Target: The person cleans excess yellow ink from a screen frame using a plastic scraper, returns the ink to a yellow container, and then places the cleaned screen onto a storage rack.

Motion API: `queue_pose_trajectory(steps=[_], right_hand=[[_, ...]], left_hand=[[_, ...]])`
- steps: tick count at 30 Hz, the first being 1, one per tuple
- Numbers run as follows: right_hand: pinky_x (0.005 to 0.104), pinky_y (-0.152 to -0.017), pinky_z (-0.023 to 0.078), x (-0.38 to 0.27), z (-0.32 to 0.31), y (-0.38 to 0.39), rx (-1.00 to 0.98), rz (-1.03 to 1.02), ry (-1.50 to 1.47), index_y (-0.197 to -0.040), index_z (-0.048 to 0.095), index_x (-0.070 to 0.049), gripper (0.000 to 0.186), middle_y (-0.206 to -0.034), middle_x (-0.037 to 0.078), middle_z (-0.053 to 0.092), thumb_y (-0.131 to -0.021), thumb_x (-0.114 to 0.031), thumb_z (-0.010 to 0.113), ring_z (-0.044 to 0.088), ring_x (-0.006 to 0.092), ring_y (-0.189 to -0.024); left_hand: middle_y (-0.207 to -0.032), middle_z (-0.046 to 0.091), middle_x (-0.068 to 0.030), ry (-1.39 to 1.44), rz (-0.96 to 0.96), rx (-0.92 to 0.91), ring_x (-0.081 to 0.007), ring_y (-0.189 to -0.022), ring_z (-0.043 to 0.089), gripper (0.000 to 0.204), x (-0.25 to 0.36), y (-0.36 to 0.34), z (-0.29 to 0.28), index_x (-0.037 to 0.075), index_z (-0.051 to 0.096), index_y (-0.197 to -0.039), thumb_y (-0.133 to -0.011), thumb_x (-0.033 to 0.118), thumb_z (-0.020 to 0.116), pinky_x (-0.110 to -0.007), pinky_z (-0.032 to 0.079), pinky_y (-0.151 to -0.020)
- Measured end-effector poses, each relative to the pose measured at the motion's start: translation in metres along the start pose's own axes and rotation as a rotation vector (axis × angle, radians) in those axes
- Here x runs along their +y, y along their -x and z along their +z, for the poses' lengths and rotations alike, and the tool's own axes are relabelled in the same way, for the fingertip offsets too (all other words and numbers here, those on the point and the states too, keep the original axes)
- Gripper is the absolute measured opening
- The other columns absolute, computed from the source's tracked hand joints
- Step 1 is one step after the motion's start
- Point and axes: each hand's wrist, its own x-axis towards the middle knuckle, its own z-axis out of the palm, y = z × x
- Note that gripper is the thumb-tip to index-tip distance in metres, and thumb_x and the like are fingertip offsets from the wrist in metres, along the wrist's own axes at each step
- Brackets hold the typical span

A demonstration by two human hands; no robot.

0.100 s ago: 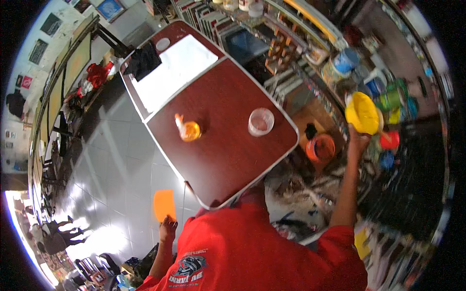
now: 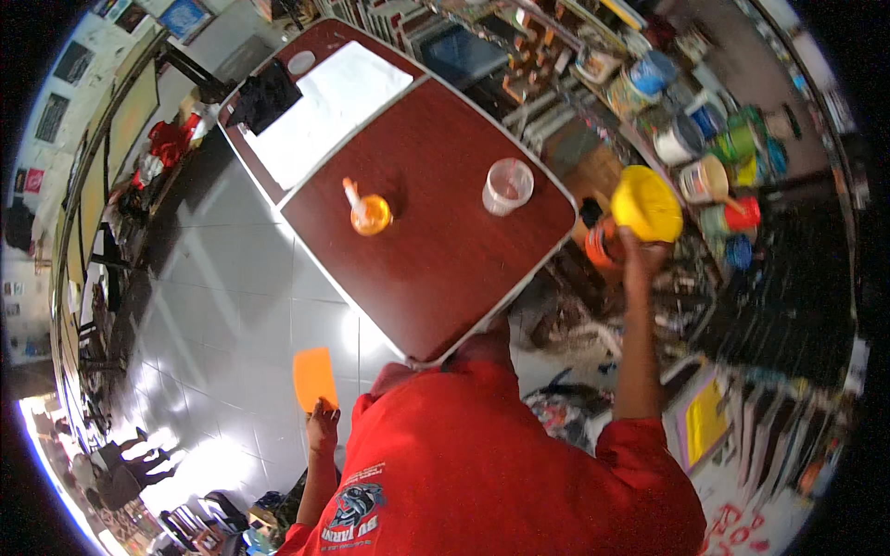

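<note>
My right hand (image 2: 642,255) grips a yellow tub (image 2: 646,199) just beyond the table's right corner. Out over the floor, left of the table (image 2: 408,296), my left hand (image 2: 323,422) holds a flat orange piece of plastic or card (image 2: 315,375). The red-brown top carries a small bottle (image 2: 369,215) of orange liquid, standing left of a clear plastic cup (image 2: 508,190). A white sheet (image 2: 329,107) and a black cloth (image 2: 269,102) lie on the far part.
Shelving on the right holds paint cans (image 2: 681,139) and stacked frames (image 2: 538,116). An orange bucket (image 2: 601,246) sits beside the table. Boards (image 2: 705,426) lean at lower right. Long benches (image 2: 102,204) line the left wall. Another person (image 2: 116,477) is in the distance at lower left.
My right hand has moved left with the yellow tub, closer to the table's corner. The table and surroundings appear higher in the picture as the view shifts.
</note>
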Motion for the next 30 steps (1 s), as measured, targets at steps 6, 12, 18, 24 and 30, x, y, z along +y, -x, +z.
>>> queue_pose_trajectory(steps=[6,12,18,24,30], right_hand=[[0.0320,-0.092,0.042,0.071,0.086,0.186,-0.260,0.139,0.000,-0.117,0.047,-0.001,0.058,-0.111,0.009,0.057,-0.065,-0.001,0.073,0.055,0.0190,-0.102],[0.0380,-0.088,0.044,0.130,0.168,0.258,-0.168,0.071,0.221,-0.114,0.046,-0.002,0.069,-0.108,0.013,0.057,-0.055,-0.011,0.081,0.056,0.0275,-0.102],[0.0464,-0.098,0.032,0.123,0.192,0.267,-0.125,-0.019,0.577,-0.121,0.042,0.000,0.086,-0.120,0.020,0.049,-0.050,-0.026,0.085,0.043,0.0348,-0.116],[0.0480,-0.104,0.024,0.139,0.099,0.387,0.015,0.198,0.596,-0.136,0.022,0.007,0.109,-0.134,0.028,0.034,-0.055,-0.036,0.082,0.031,0.0406,-0.125],[0.0346,-0.090,0.044,0.082,-0.007,0.484,-0.356,0.558,-0.006,-0.128,0.040,0.001,0.059,-0.122,0.016,0.050,-0.082,-0.026,0.067,0.051,0.0240,-0.110]], left_hand=[[-0.104,0.059,-0.0032,-0.180,-0.012,0.035,-0.0210,-0.094,0.057,0.029,0.029,0.008,-0.109,0.015,0.050,-0.113,-0.086,0.023,0.059,-0.043,0.043,-0.080],[-0.108,0.057,-0.0015,-0.238,-0.014,0.066,-0.0185,-0.094,0.056,0.031,0.064,0.041,-0.187,0.017,0.048,-0.114,-0.086,0.024,0.059,-0.040,0.045,-0.077],[-0.103,0.057,-0.0031,-0.243,-0.041,0.109,-0.0209,-0.091,0.056,0.027,0.070,0.066,-0.234,0.018,0.049,-0.112,-0.086,0.023,0.058,-0.041,0.044,-0.078],[-0.101,0.059,-0.0027,-0.278,0.020,-0.015,-0.0199,-0.091,0.056,0.023,0.076,0.046,-0.206,0.019,0.051,-0.108,-0.086,0.023,0.059,-0.039,0.043,-0.076],[-0.102,0.059,-0.0031,-0.442,0.064,-0.551,-0.0164,-0.089,0.057,0.025,0.064,0.041,-0.036,0.009,0.055,-0.109,-0.088,0.023,0.058,-0.033,0.047,-0.075]])
